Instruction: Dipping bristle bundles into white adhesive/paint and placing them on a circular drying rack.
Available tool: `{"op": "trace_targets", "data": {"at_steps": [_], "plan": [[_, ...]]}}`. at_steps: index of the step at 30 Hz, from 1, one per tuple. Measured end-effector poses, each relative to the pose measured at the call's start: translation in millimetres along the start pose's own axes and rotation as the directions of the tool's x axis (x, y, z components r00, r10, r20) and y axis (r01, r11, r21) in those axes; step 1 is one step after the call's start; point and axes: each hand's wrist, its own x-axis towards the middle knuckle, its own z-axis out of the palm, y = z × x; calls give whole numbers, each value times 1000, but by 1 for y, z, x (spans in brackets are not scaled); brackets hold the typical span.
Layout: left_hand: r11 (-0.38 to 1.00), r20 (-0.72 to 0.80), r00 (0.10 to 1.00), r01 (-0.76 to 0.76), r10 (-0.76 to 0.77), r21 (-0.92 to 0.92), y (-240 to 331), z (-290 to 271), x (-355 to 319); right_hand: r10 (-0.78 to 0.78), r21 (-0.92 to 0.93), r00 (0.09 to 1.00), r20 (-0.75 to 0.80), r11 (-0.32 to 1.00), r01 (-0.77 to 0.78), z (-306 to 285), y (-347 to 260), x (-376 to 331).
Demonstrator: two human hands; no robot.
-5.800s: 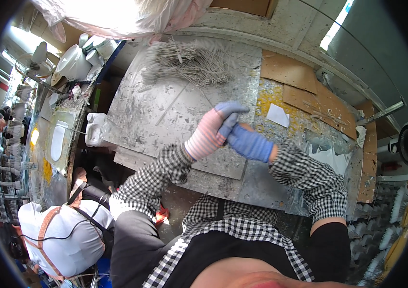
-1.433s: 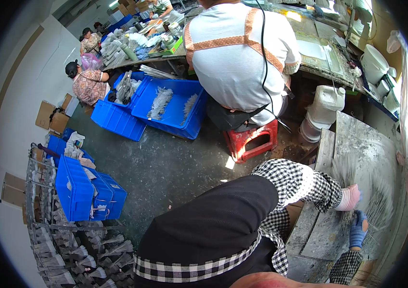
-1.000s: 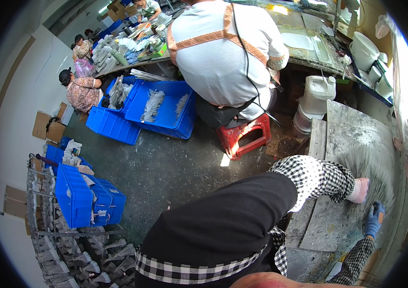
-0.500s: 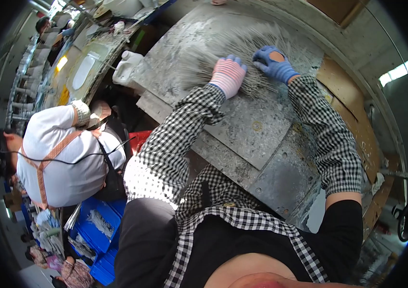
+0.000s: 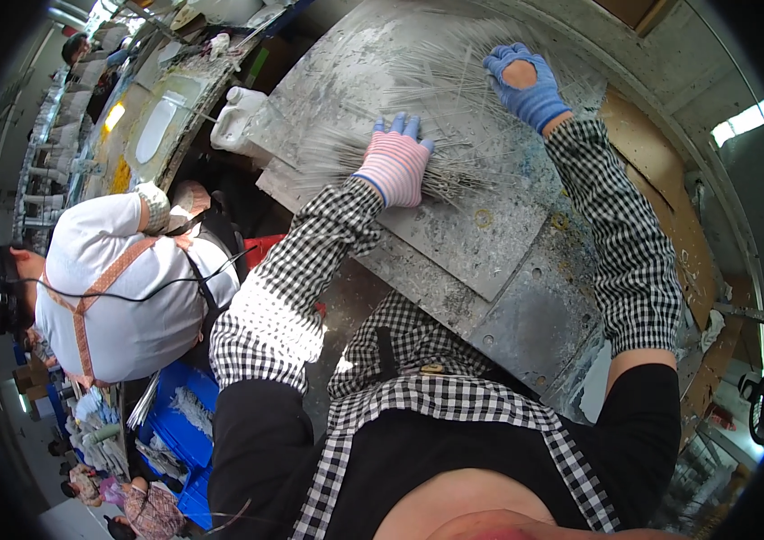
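Note:
Thin grey rods lie loose on a worn metal plate (image 5: 481, 238). My left hand (image 5: 397, 165), in a pink-and-white striped glove with blue fingertips, rests on the nearer rods (image 5: 458, 175). Its fingers are spread. Farther off and to the right, my right hand (image 5: 526, 90) is over the far rods (image 5: 436, 72). It wears a blue glove with a hole at its back, and its fingers are apart and slightly bent. Some far rods are blurred, and the palms are hidden.
A white plastic jug (image 5: 238, 120) stands beside the plate's left edge. Nearby on the left sits a person (image 5: 121, 288) in a white shirt. Behind them are blue bins (image 5: 186, 405) holding grey pieces. Brown cardboard (image 5: 643, 162) lines the right side.
My hands have moved apart: the left toward me and leftward, the right farther away. The rods, massed together before, now lie in a nearer bunch and a scattered far spread.

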Motion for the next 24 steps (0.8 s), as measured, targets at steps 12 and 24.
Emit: {"op": "trace_targets", "data": {"at_steps": [12,24], "plan": [[984,-113,981,148,-159,-102,33,60,-22,-267,446,919,-289,812,376,86,-23,-62],[797,57,847,518,-528,-310,57,91,-75,-235,504,968,-92,827,249,47,-14,-38]]}}
